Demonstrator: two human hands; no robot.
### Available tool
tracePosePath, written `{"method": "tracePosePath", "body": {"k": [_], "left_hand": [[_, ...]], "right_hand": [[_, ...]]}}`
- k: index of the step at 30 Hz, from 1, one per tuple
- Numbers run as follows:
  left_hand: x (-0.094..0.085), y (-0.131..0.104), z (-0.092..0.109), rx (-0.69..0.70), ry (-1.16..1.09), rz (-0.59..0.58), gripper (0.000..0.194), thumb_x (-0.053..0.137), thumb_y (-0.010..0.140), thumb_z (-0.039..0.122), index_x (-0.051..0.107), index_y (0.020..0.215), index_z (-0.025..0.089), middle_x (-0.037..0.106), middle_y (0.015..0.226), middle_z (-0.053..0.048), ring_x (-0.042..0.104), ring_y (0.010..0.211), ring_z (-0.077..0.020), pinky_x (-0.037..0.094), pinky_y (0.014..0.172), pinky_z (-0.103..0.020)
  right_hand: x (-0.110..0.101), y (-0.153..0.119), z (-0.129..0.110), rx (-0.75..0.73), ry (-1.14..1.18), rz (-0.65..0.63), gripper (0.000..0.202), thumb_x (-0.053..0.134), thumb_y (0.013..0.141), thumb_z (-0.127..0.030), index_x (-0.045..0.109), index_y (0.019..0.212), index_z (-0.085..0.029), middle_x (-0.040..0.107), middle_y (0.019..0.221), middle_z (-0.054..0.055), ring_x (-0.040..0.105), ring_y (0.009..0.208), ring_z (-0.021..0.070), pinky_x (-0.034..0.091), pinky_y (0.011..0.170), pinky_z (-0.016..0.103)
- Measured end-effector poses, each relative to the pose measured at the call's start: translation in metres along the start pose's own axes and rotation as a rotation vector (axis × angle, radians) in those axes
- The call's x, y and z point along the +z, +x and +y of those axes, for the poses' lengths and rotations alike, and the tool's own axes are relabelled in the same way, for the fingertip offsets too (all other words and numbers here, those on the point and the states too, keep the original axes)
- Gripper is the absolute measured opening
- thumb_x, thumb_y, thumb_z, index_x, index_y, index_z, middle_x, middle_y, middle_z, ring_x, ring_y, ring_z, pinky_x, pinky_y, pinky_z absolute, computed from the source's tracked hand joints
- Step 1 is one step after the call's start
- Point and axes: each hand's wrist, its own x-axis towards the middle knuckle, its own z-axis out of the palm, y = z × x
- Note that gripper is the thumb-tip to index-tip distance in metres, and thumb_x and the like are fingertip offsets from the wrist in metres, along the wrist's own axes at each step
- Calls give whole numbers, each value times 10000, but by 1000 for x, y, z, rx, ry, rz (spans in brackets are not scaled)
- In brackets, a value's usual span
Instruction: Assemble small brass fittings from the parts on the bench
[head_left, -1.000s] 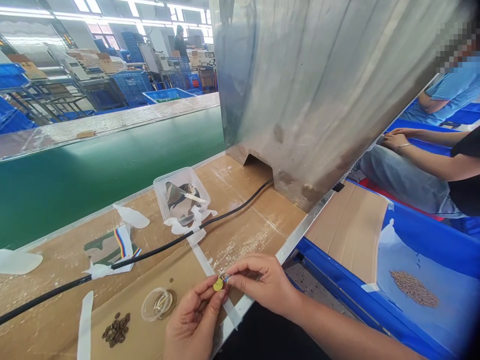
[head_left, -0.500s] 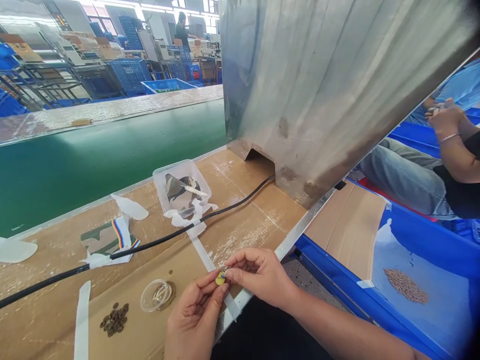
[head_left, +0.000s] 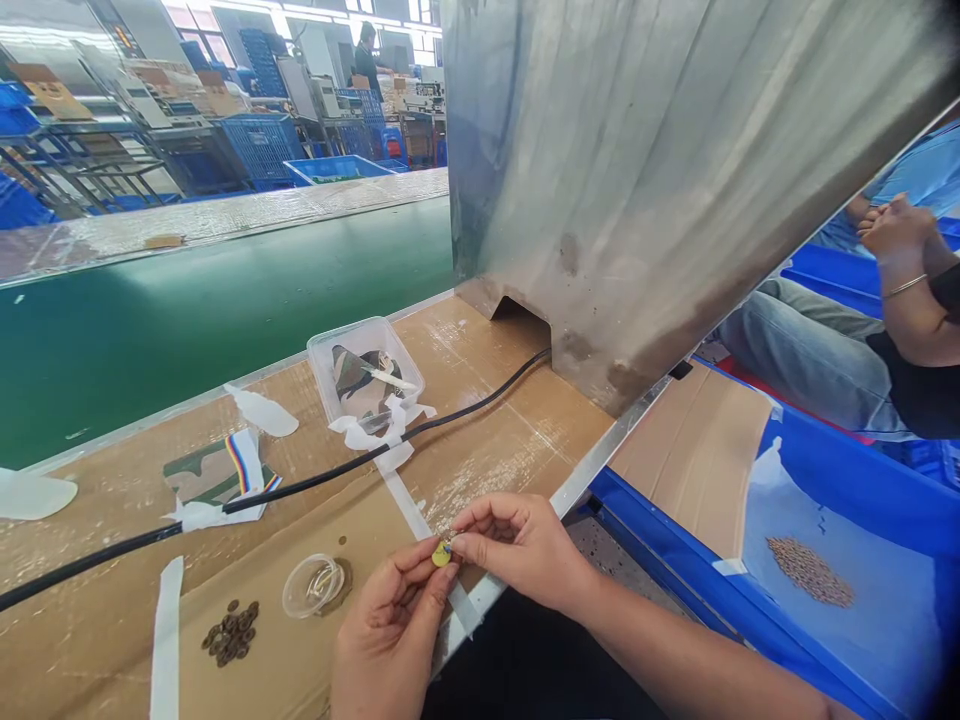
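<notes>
Between the thumb and fingers of my left hand (head_left: 397, 610) is a small yellow round piece (head_left: 441, 554). The fingertips of my right hand (head_left: 521, 550) pinch at its upper right edge, where a tiny blue bit shows; its kind is too small to make out. Both hands are closed and meet just above the front edge of the cardboard-covered bench (head_left: 480, 470). Left of them stands a small clear round tub (head_left: 296, 588) with pale slender pieces inside. A pile of small dark brown rings (head_left: 231, 634) lies farther left on the bench.
A black cable (head_left: 315, 483) crosses the bench, taped down. Behind it sits a clear square box (head_left: 322, 375) with camouflage cloth. A tall metal panel (head_left: 637, 180) rises at the right. Beyond are a green conveyor belt (head_left: 225, 290), a blue bin (head_left: 862, 500) and a seated person (head_left: 817, 350).
The view has shifted very slightly. My hands stay together around the yellow piece, almost in the same place.
</notes>
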Motion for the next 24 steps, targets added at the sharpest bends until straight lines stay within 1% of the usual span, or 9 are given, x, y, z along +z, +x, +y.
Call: {"method": "tracePosePath", "body": {"k": [7,13,21,24], "left_hand": [[0,1,-6,22,10,20,289,767,713,368,726,951,210,765,946,-69,713,876,-219,551,851,-318],[0,0,-6,56,33,13,275,758,728,362,721,954,210,764,966,-64,707,894,-213,541,874,-318],[-2,0,-10,60,55,14,278,749,737,360,722,976,220,762,994,-64,709,888,-209,542,869,-313],[-2,-1,-9,83,54,26,263,751,733,359,729,959,227,765,979,-60,713,878,-208,547,859,-311]], "right_hand": [[0,-1,0,-27,8,7,187,756,754,-307,711,827,-141,725,733,44,685,646,164,530,603,245],[1,-1,0,-71,-38,24,153,750,758,-283,716,818,-147,721,712,33,676,622,149,523,579,225],[2,-1,-3,-100,-82,36,114,738,766,-257,722,806,-151,722,702,24,680,620,146,536,570,212],[2,-1,-4,-110,-94,45,109,741,762,-252,724,800,-150,720,700,24,677,615,144,537,567,210]]}}
